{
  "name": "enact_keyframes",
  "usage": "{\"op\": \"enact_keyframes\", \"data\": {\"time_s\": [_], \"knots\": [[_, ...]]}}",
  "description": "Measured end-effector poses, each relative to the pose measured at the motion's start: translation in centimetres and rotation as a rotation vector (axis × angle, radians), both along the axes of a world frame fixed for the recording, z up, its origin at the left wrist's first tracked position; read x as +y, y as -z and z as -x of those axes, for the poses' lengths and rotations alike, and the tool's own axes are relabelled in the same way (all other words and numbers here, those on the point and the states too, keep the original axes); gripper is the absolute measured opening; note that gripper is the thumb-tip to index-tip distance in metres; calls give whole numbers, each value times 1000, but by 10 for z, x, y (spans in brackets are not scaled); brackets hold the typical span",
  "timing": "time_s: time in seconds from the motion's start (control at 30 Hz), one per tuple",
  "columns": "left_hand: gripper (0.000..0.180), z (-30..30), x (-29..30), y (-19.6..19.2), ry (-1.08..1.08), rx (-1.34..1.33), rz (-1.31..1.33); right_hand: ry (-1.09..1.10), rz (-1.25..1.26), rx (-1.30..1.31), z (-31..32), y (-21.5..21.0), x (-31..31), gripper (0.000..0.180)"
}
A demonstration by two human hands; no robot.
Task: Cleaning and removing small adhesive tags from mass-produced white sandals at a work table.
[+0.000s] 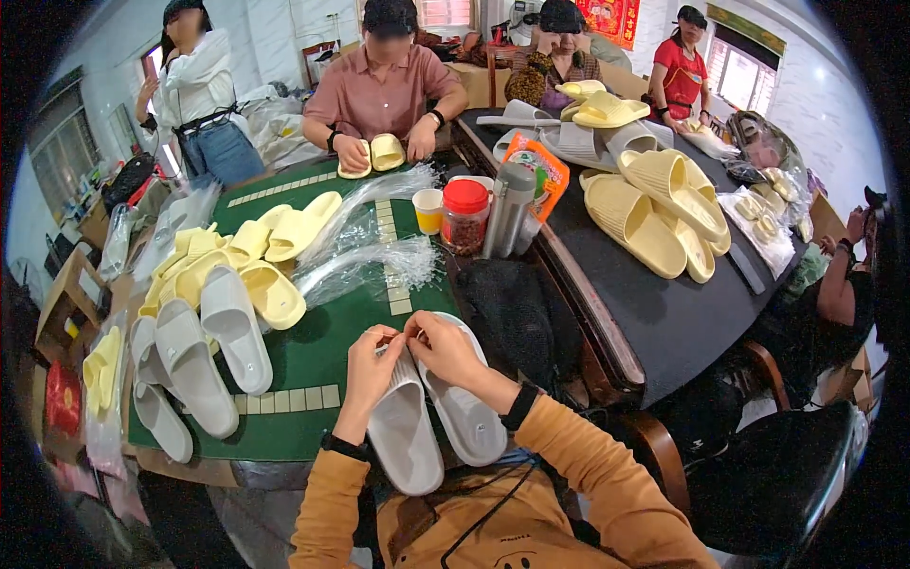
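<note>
Both hands pinched at the toe end of the grey slipper pair (431, 417): left hand (372, 365), right hand (444, 346); pair's long axis runs toward the body

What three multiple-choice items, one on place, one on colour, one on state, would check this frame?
1. Where does the grey slipper pair lie?
A. at the near table edge, by the person's hands
B. on the black cloth
C. on the floor

2. What colour is the jar's lid?
A. blue
B. red
C. green

3. How are the left hand and right hand?
A. resting flat and apart
B. fingertips pinched together over the slippers
C. holding a cup

Answers: 1 A, the pair sits on the green mat before the person; 2 B, the lid is plainly red; 3 B, both hands meet at the slippers' top.
</note>
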State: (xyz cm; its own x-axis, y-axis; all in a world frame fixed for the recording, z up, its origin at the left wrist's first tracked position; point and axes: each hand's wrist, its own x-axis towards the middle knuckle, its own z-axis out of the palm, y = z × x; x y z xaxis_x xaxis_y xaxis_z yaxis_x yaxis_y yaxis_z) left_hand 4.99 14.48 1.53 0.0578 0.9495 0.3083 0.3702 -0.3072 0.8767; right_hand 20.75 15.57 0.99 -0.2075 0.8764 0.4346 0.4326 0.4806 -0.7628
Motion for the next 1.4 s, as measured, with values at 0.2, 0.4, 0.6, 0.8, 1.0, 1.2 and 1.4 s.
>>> {"op": "enact_keyframes", "data": {"time_s": [0.2, 0.4, 0.6, 0.8, 1.0, 1.2, 1.4], "knots": [[10, 5, 1, 4, -1, 65, -42, -13, 9, 10, 1, -3, -1, 12], [9, 6, 1, 4, -4, 23, -35, -28, 35, 7, 2, -5, -1, 14], [9, 0, 1, 3, -18, -10, -11, -20, 12, 8, -4, -1, 1, 13], [10, 3, 0, 2, -36, -28, -72, -22, 37, -44, 0, -5, -1, 12], [11, -1, 0, 1, -24, -35, -37, -26, 63, -18, -3, -1, 1, 12], [11, -1, -2, -1, -25, -57, -5, -39, 66, 24, -1, 2, 2, 16], [11, -2, -2, -5, -55, -5, -5, -23, 76, 24, -2, -2, 0, 16]]}}
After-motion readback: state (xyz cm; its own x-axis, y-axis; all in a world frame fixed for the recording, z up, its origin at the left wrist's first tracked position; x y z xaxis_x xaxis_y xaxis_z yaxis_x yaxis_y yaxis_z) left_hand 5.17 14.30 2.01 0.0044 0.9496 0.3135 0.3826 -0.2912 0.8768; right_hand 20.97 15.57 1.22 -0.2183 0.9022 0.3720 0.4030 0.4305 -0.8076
